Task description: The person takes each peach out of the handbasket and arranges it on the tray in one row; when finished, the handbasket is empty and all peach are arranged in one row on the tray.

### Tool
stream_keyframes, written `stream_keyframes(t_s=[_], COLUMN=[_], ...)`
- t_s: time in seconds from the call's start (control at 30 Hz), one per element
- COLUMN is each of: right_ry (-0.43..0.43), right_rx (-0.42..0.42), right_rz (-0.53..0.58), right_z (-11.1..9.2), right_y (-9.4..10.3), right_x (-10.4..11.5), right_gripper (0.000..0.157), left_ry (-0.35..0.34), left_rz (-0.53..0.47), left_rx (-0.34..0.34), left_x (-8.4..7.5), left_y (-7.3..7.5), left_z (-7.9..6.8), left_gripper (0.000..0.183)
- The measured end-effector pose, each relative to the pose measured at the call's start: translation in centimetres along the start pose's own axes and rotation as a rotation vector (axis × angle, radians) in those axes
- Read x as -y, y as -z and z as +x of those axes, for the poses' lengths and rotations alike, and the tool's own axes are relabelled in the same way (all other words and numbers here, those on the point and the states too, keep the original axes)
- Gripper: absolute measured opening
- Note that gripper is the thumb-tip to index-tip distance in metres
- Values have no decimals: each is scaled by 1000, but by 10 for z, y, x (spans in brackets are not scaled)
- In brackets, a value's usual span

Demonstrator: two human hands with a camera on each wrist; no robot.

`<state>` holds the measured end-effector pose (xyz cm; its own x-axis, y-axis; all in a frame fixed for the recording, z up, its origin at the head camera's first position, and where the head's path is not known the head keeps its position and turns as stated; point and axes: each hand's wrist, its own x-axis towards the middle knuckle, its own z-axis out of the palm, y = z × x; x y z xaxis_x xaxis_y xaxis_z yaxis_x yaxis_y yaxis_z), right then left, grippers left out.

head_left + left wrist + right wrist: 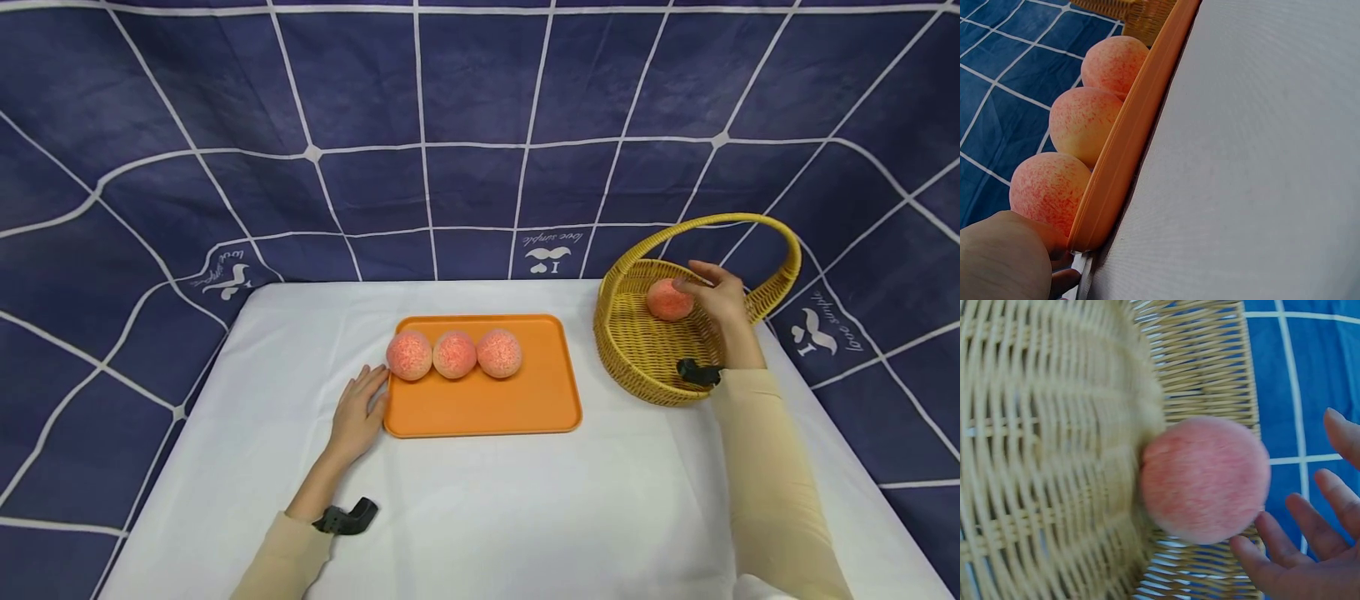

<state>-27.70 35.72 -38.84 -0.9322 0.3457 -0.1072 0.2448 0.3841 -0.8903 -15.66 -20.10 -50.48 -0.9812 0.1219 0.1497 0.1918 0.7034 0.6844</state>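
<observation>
Three pinkish peaches (454, 354) sit in a row along the upper left of the orange tray (483, 408). My left hand (358, 417) rests at the tray's left edge with its fingers extended, close beside the leftmost peach (1050, 190). Over the right side of the yellow wicker basket (636, 377), my right hand (722, 302) is spread, its palm empty. One more peach (1207, 481) lies inside the basket, against the wicker. In the right wrist view, the fingertips (1244, 547) are right at this peach's lower edge and do not wrap it.
The basket's tall arched handle (701, 223) rises over its far side, beyond my right hand. A white cloth (517, 517) covers the table, and a dark blue gridded cloth (480, 100) hangs behind and at both sides. The tray stands left of the basket.
</observation>
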Motion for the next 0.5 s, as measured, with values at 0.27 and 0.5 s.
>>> stream_keyframes(t_s=[0.27,0.5], right_ry=[7,64], right_rx=[-13,52], right_rz=[-42,-101], right_z=[6,8], right_y=[-5,-8], right_x=[-14,-22], right_gripper=[66,69], left_ry=[-6,-9], left_rz=[-1,2], left_rx=[4,-1], left_x=[-2,-1], left_y=[0,0], left_z=[2,1], left_gripper=[44,44])
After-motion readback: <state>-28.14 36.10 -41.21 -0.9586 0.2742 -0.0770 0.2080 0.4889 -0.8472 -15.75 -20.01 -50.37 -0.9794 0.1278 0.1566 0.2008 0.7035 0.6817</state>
